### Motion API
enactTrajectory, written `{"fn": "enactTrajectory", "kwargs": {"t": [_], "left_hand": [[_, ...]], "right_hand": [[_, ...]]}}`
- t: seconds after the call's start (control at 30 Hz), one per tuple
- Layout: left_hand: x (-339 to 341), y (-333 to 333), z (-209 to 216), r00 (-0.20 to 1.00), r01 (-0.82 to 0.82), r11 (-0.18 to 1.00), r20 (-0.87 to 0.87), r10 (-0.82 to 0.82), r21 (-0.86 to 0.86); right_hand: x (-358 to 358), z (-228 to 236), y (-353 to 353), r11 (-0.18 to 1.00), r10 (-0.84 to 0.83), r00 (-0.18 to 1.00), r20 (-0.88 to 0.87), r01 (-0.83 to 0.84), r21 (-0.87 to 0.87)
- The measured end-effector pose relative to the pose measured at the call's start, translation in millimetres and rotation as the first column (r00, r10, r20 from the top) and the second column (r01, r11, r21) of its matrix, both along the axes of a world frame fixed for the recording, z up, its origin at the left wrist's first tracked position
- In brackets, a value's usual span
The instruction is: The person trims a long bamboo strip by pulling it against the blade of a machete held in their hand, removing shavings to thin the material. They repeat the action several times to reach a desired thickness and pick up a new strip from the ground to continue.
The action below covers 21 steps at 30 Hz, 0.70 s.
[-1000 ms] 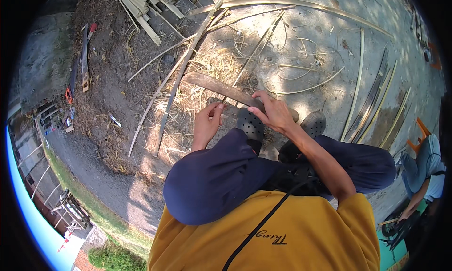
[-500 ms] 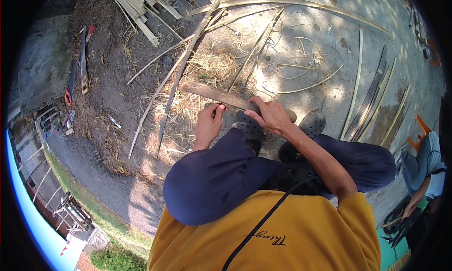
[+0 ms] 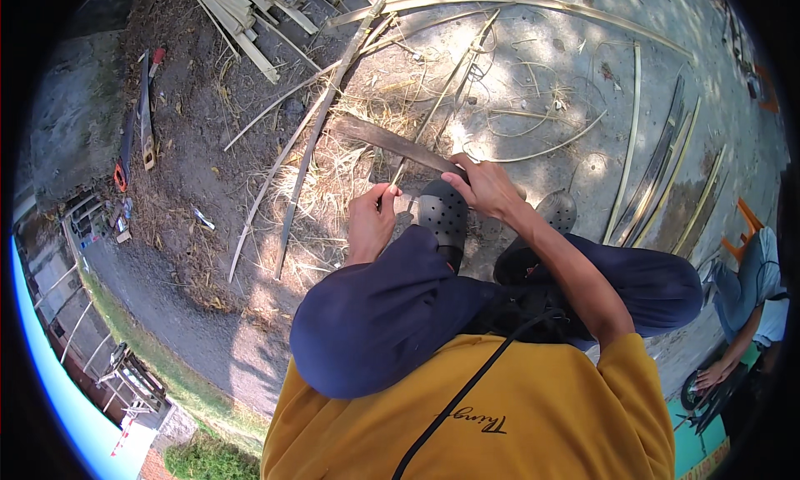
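My right hand (image 3: 490,190) is closed round the handle end of a machete (image 3: 392,141), whose long brown blade points up and left. Between the thumb and fingertips of my left hand (image 3: 372,223) is the near end of a thin bamboo strip (image 3: 452,76). The strip runs away from me and slants to the right. Midway between the two hands, the blade crosses the strip; I cannot tell whether the edge touches it. Just below the blade is my left clog (image 3: 446,212), dark with round holes. Most of the machete's handle is hidden by my right hand.
Long bamboo slats (image 3: 321,122) cross the ground ahead, above straw-like shavings (image 3: 367,105). A pile of split bamboo (image 3: 242,17) lies far left, near a handsaw (image 3: 147,130). More strips (image 3: 658,176) lie at right. Another person (image 3: 754,301) sits by an orange chair (image 3: 746,230).
The machete has turned from its broad face to a narrower view, and its tip has shifted slightly right. More of the strip at my left fingertips now shows. The other person's hand has moved.
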<state>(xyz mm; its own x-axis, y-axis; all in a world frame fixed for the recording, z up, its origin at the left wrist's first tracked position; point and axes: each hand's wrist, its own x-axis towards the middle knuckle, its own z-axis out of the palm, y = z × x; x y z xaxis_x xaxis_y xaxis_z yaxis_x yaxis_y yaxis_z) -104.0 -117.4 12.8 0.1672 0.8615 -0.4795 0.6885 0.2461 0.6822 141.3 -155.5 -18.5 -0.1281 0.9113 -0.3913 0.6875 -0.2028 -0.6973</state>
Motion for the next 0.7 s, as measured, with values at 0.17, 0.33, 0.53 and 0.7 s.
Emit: {"fn": "enactTrajectory", "kwargs": {"t": [0.17, 0.33, 0.53, 0.7], "left_hand": [[4, 8, 6, 0.999, 0.009, 1.0, -0.032, -0.008, 0.027], [-2, 8, -11, 0.993, 0.036, 0.994, 0.107, -0.046, 0.1], [-13, 2, -25, 0.968, 0.053, 0.947, 0.251, 0.03, -0.316], [-8, -1, -21, 0.97, 0.002, 0.978, 0.238, 0.049, -0.209]], "right_hand": [[-8, 10, -3, 0.998, -0.031, 0.993, -0.117, 0.025, -0.054], [-22, 13, -5, 0.999, 0.043, 0.992, -0.117, -0.044, -0.01], [-15, 9, -12, 0.998, 0.056, 0.997, -0.061, -0.057, -0.002], [-16, 5, -8, 0.995, 0.1, 0.993, -0.057, -0.101, -0.02]]}}
